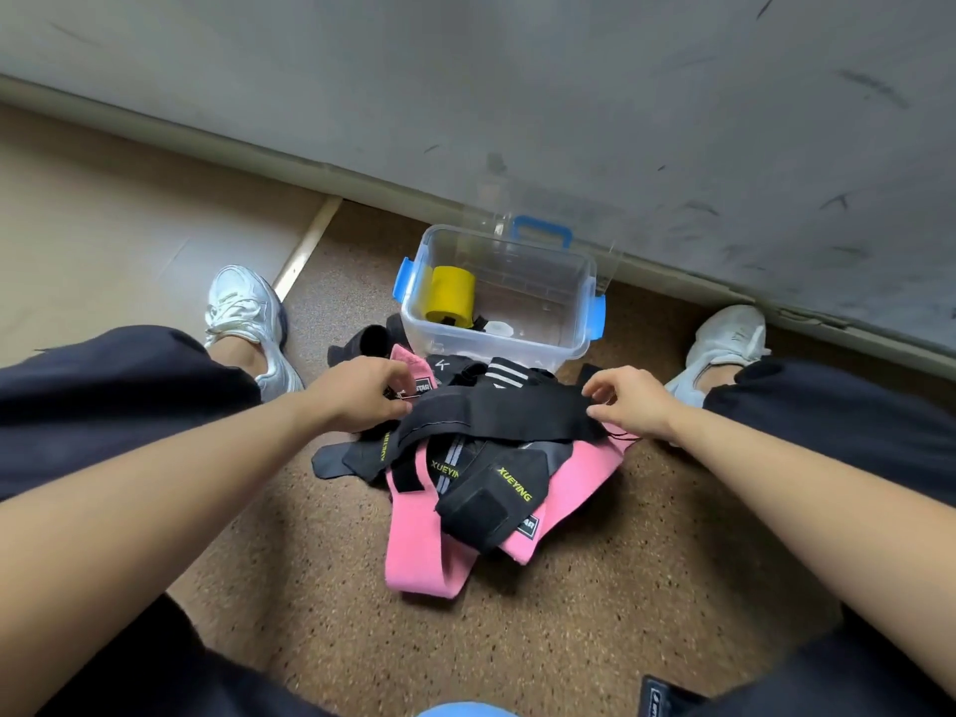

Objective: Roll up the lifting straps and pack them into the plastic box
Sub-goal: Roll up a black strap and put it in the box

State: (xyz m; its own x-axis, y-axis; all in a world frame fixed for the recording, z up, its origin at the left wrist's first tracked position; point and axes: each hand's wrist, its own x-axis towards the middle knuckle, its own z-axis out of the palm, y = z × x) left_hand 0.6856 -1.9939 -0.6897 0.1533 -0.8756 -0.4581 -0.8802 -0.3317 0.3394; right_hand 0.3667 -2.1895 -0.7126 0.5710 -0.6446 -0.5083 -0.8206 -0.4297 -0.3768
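Setting: person seated on speckled cork floor (621,613), legs spread. The clear plastic box (517,349) with blue latches stands open at the foot of the wall.

Pile of straps (481,473): on the floor just in front of the box, touching its near side. Black and pink bands tangled and unrolled. One wide pink strap (424,551) runs out at the pile's edge farthest from the box. A black wrap lettered XUEYING (491,504) lies across it.

Black strap (496,411): top of the pile, stretched crosswise, parallel to the box's near wall.

Left hand (357,393): at the strap's left end, in front of the box's left corner. Fingers curled, thumb closing on the end of the fabric.

Right hand (631,401): at the strap's right end, in front of the box's right corner. Thumb and fingertips pinched on the edge, other fingers loosely bent.

Yellow roll (451,295): inside the box, at its left wall, already rolled.

Step, judged: one strap packed; the black strap is being picked out for rolling. Most of the task remains.

Next move calls for: lifting it clear of the bands beneath, then starting a tight turn from one end while the other hand keeps tension.
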